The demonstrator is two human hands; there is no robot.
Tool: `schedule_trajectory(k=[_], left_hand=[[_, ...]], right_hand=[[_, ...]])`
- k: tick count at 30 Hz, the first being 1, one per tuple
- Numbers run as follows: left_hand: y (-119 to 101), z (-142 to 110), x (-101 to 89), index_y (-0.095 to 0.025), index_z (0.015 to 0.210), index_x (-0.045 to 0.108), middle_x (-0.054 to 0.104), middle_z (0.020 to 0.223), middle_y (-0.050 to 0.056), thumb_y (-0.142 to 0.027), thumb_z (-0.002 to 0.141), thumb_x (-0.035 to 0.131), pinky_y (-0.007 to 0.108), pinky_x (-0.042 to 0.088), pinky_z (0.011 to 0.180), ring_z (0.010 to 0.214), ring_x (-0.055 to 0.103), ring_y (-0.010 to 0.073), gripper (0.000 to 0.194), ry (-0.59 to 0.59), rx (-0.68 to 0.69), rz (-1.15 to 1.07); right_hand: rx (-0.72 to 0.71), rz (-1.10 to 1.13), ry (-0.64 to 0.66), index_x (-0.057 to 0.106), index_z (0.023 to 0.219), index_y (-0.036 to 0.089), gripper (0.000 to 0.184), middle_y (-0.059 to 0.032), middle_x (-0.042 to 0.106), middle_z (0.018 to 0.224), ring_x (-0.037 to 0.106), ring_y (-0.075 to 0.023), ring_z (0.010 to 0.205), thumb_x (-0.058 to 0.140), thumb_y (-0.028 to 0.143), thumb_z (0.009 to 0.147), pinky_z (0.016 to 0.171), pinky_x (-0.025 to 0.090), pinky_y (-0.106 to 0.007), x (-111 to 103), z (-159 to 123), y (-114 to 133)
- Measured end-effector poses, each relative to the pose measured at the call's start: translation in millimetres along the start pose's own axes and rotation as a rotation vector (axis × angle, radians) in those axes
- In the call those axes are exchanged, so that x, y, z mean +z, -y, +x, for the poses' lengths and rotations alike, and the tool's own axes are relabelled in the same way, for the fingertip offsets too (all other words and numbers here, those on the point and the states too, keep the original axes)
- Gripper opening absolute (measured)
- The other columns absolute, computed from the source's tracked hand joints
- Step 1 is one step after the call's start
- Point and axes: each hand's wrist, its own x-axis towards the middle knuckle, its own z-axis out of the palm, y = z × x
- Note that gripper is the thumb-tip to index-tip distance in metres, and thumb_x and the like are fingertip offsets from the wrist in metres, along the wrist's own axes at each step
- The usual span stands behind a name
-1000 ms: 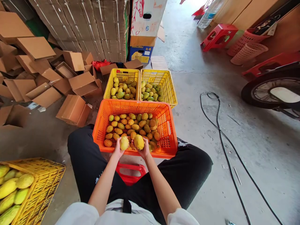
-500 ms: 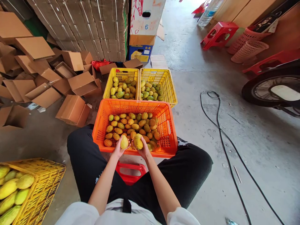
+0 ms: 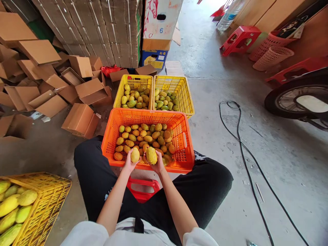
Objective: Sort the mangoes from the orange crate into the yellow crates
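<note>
Our left hand point(image 3: 129, 162) cradled a yellow fruit point(image 3: 135, 155) and our right hand point(image 3: 158, 164) a second fruit point(image 3: 151, 156), both at the near side of the orange crate point(image 3: 151, 117), perhaps so slips landed inside

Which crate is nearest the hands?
The only orange crate: left hand and right hand are at its near edge. Two yellow crates stand beyond it; a third yellow crate is at lower left.
</note>
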Motion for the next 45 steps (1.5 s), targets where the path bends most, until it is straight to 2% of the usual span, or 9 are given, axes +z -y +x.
schedule_trajectory(k=[6, 12, 17, 23, 29, 35, 39, 42, 45], left_hand=[[3, 1, -0.1, -0.013, 0.113, 0.068, 0.077, 0.091, 0.011, -0.035, 0.098, 0.053, 0.036, 0.062, 0.084, 0.088, 0.076, 0.0231, 0.031, 0.034, -0.063, 0.051], [1, 1, -3.4, -0.014, 0.120, 0.067, 0.078, 0.093, 0.012, -0.042, 0.098, 0.052, 0.045, 0.062, 0.090, 0.090, 0.076, 0.0258, 0.039, 0.076, -0.067, 0.010], [5, -3, -2.4, -0.016, 0.098, 0.067, 0.075, 0.086, 0.008, -0.036, 0.088, 0.074, 0.043, 0.062, 0.091, 0.082, 0.073, 0.0209, 0.024, 0.117, 0.023, 0.097], [8, -5, -3.3, -0.017, 0.090, 0.065, 0.072, 0.087, 0.004, -0.022, 0.068, 0.090, 0.043, 0.061, 0.093, 0.083, 0.070, 0.0180, 0.033, 0.111, 0.105, 0.105], [5, -2, 0.2, -0.017, 0.097, 0.068, 0.072, 0.082, 0.004, -0.027, 0.086, 0.073, 0.035, 0.062, 0.088, 0.076, 0.069, 0.0162, 0.015, 0.022, 0.031, 0.055], [2, 0, -1.8, -0.010, 0.124, 0.067, 0.075, 0.080, 0.010, -0.040, 0.102, 0.047, 0.041, 0.062, 0.089, 0.077, 0.075, 0.0226, 0.043, 0.078, -0.102, -0.015], [2, 0, -3.5, -0.010, 0.126, 0.066, 0.076, 0.082, 0.011, -0.039, 0.101, 0.047, 0.042, 0.061, 0.090, 0.083, 0.077, 0.0249, 0.043, 0.107, -0.095, -0.012], [3, 0, -2.5, -0.010, 0.115, 0.069, 0.076, 0.081, 0.011, -0.042, 0.098, 0.052, 0.041, 0.062, 0.087, 0.078, 0.076, 0.0238, 0.039, 0.108, -0.077, 0.016], [5, -2, 0.1, -0.012, 0.101, 0.068, 0.075, 0.080, 0.011, -0.049, 0.092, 0.064, 0.039, 0.063, 0.083, 0.075, 0.075, 0.0227, 0.038, 0.114, -0.026, 0.091]], right_hand=[[-0.019, 0.015, -0.027, 0.071, 0.099, 0.020, 0.035, -0.0118, 0.080, 0.096, 0.076, -0.0319, 0.099, 0.067, 0.048, 0.078, 0.078, 0.066, -0.045, -1, 0, 0], [-0.090, -0.028, -0.064, 0.072, 0.099, 0.022, 0.029, -0.0082, 0.081, 0.100, 0.078, -0.0262, 0.092, 0.072, 0.041, 0.077, 0.072, 0.065, -0.035, -4, 2, -1], [-0.108, -0.085, -0.095, 0.071, 0.097, 0.024, 0.024, -0.0064, 0.080, 0.091, 0.078, -0.0241, 0.088, 0.075, 0.040, 0.078, 0.068, 0.064, -0.032, -11, 8, -4], [-0.135, 0.006, -0.130, 0.070, 0.095, 0.025, 0.021, -0.0022, 0.080, 0.089, 0.077, -0.0212, 0.080, 0.076, 0.037, 0.078, 0.060, 0.062, -0.028, -10, 10, -4], [0.026, 0.042, -0.110, 0.073, 0.098, 0.018, 0.034, -0.0113, 0.080, 0.088, 0.076, -0.0236, 0.079, 0.054, 0.045, 0.091, 0.068, 0.064, -0.035, -2, 5, 2], [0.069, 0.041, -0.083, 0.073, 0.101, 0.014, 0.036, -0.0145, 0.080, 0.092, 0.077, -0.0242, 0.077, 0.050, 0.040, 0.092, 0.067, 0.064, -0.034, -6, 11, 0], [0.055, 0.014, -0.108, 0.071, 0.094, 0.018, 0.027, -0.0096, 0.080, 0.084, 0.076, -0.0226, 0.069, 0.052, 0.036, 0.092, 0.060, 0.061, -0.032, -11, 18, -3], [0.043, -0.006, -0.194, 0.069, 0.090, 0.021, 0.023, -0.0065, 0.079, 0.079, 0.076, -0.0229, 0.071, 0.053, 0.038, 0.093, 0.061, 0.062, -0.033, -12, 20, -3], [0.033, -0.013, -0.181, 0.069, 0.095, 0.022, 0.027, -0.0069, 0.079, 0.084, 0.078, -0.0256, 0.082, 0.057, 0.047, 0.093, 0.067, 0.064, -0.038, -12, 19, -4]])
